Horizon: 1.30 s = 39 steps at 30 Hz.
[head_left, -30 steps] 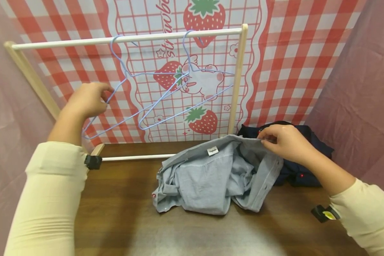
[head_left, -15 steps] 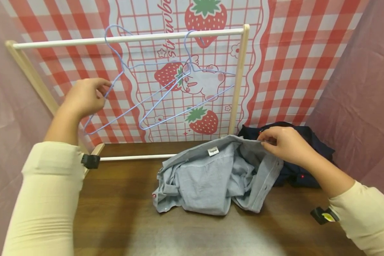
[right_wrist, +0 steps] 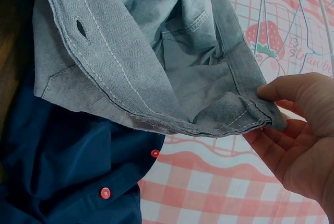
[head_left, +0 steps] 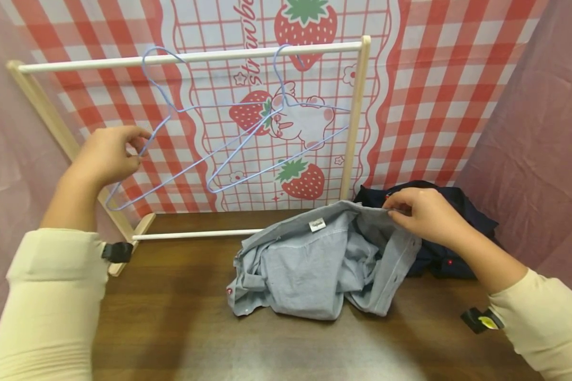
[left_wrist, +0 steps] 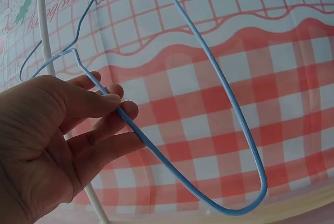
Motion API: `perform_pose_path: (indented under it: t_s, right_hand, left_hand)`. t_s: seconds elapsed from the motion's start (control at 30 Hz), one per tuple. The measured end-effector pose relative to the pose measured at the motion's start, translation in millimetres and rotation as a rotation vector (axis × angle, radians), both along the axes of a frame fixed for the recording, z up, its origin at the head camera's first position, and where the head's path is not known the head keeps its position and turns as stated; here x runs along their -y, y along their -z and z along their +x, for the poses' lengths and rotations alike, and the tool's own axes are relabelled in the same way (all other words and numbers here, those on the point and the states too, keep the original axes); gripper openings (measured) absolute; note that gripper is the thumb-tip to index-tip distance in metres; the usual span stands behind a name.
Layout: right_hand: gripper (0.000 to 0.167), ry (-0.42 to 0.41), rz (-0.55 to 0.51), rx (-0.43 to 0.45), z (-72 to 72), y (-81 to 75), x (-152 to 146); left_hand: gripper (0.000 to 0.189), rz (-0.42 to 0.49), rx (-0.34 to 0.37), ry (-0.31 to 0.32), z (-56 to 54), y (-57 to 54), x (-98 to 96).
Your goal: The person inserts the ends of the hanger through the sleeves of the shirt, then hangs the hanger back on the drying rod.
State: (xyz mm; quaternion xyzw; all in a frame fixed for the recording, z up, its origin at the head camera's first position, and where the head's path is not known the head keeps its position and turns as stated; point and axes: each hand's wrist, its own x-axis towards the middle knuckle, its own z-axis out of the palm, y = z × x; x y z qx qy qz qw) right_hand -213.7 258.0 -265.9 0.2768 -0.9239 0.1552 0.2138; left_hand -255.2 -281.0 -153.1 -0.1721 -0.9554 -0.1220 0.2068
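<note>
My left hand [head_left: 112,154] pinches the sloping arm of a blue wire hanger [left_wrist: 175,169] between thumb and fingers. The hanger's hook overlaps the rack's white top rail [head_left: 90,64] in the head view. At the right, my right hand [head_left: 424,214] pinches the collar edge of a grey-blue button shirt [head_left: 305,270], seen closely in the right wrist view [right_wrist: 141,72]. The shirt's collar is raised, its white label faces up, and its lower folds rest bunched on the table. A second blue hanger [head_left: 245,143] hangs from the rail near the right post.
A dark navy garment with red buttons [right_wrist: 73,156] lies behind the grey-blue shirt at the right. The rack's wooden right post [head_left: 356,116] and white lower bar [head_left: 195,234] stand on the brown wooden table [head_left: 171,317]. A strawberry-print cloth hangs behind, with pink curtains at both sides.
My left hand has moved left, sliding the hanger and its hook leftward along the rail after a brief rise. The right hand and the shirt have stayed almost still.
</note>
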Motion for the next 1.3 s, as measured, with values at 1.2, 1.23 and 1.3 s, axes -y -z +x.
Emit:
perform_pose_path:
  t_s: [1.2, 1.23, 1.3]
  right_hand:
    - [0.017, -0.016, -0.022, -0.013, 0.2, 7.6, -1]
    - [0.017, -0.016, -0.023, -0.012, 0.5, 7.8, -1]
    - [0.016, -0.013, -0.021, -0.011, 1.4, 8.1, -1]
  left_hand:
    - [0.045, -0.098, 0.124, -0.013, 54.4, 75.7, 39.5]
    - [0.046, -0.101, 0.119, -0.011, 56.1, 77.5, 39.3]
    - [0.047, -0.1, 0.115, -0.008, 60.4, 80.2, 38.4]
